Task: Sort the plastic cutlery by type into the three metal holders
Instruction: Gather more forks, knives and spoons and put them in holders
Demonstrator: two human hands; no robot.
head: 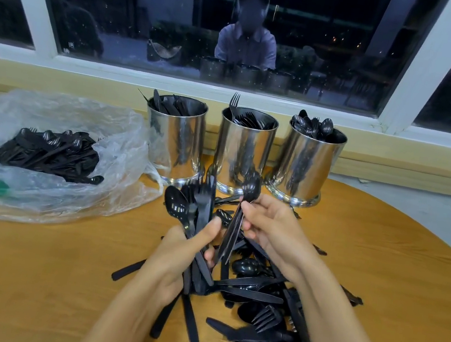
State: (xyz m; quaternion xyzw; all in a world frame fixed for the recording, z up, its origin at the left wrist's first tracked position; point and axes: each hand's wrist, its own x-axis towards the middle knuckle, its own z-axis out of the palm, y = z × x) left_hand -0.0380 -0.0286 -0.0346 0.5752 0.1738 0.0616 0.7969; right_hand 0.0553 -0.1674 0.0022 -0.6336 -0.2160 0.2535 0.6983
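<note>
Closest to us, at the near edge of the tabletop (pixel 30 274), a loose pile of black cutlery (pixel 259 294) lies in a tangle, knives, forks and spoons crossed over one another, spreading from that near edge toward the middle. Both forearms reach in over it. Look at the left hand (pixel 178 254): it's wrapped tight around a mixed bundle (pixel 201 211) held upright, with a spoon bowl, fork tines and knife blades fanning out above the thumb and handles poking out below the palm. Just beside it, the right hand (pixel 271 229) pinches a spoon (pixel 251 187) between thumb and fingertips near the neck, bowl up, handle slanting down toward the other hand; there may be a second handle alongside, hard to say. Up at the far edge, three metal holders stand in a row: the left holder (pixel 175 140) is packed with knives, the middle holder (pixel 243 150) has forks, one standing taller than the rest, and the right holder (pixel 305 161) shows mostly spoon bowls above its rim. The raised spoon sits in front of the middle holder's base from this angle. Over on the far left of the tabletop, a clear plastic bag (pixel 53 111) lies open and crumpled with another heap of cutlery (pixel 47 148) inside. Behind the holders, a dark window (pixel 125 11) reflects a seated person.
</note>
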